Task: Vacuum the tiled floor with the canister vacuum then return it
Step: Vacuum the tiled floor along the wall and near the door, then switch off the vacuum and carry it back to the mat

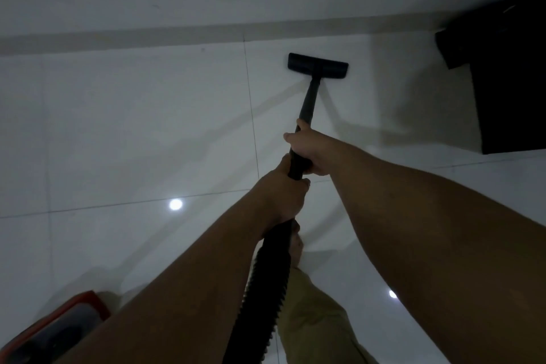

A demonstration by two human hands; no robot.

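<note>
Tiled floor (147, 133) under floor nozzle (317, 66), both hands (307, 151) gripping wand (308, 100)

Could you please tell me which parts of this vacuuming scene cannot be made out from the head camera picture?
- Vacuum body: cut off by the bottom-left corner; only an orange-edged part shows.
- Hose: its lower end leaves the bottom edge, so its connection is unseen.
- Wand: the gripped stretch is covered by the left hand and right hand.
- Dark furniture: cut by the right edge, too dim to identify.
- Dust on the floor: too small to tell.

floor (118, 127): open left | dark cabinet (508, 83): blocks right
</note>
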